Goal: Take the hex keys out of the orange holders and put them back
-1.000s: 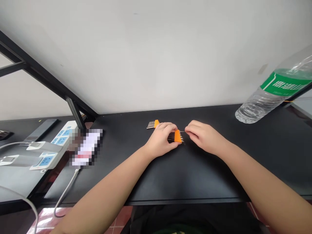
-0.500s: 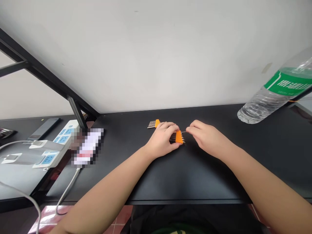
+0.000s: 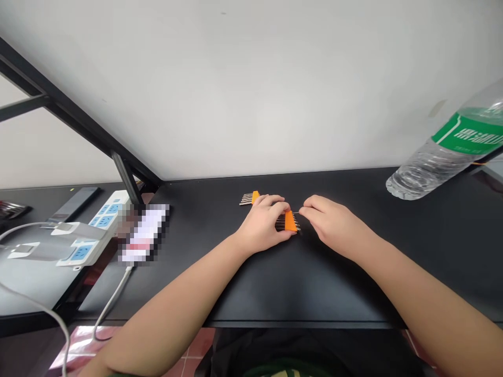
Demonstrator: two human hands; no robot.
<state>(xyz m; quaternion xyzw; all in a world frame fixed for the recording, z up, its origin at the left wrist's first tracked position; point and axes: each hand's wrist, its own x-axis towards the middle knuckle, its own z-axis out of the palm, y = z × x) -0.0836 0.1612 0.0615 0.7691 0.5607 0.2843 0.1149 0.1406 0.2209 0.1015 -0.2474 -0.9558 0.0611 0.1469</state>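
Observation:
On the black desk, my left hand (image 3: 264, 222) grips an orange holder (image 3: 291, 222) between thumb and fingers. Several thin metal bits stick out from both sides of it, partly hidden by my palm. My right hand (image 3: 328, 222) is just to the right, its thumb and index finger pinched on a thin metal rod (image 3: 297, 212) that reaches the holder's upper right edge. Whether the rod's end is inside a hole is too small to tell. A second orange holder (image 3: 255, 197) with several metal bits lies behind my left hand, partly covered by it.
A large water bottle (image 3: 428, 167) with a green label stands at the back right. To the left are a blurred phone (image 3: 144, 233) on a white cable, a white power strip (image 3: 108, 214) with chargers, and a dark phone (image 3: 74, 204). A wall (image 3: 275, 94) rises behind the desk.
My right hand has come slightly closer to the orange holder, and less of the thin rod shows between them. My left hand keeps its grip. The view has shifted a little.

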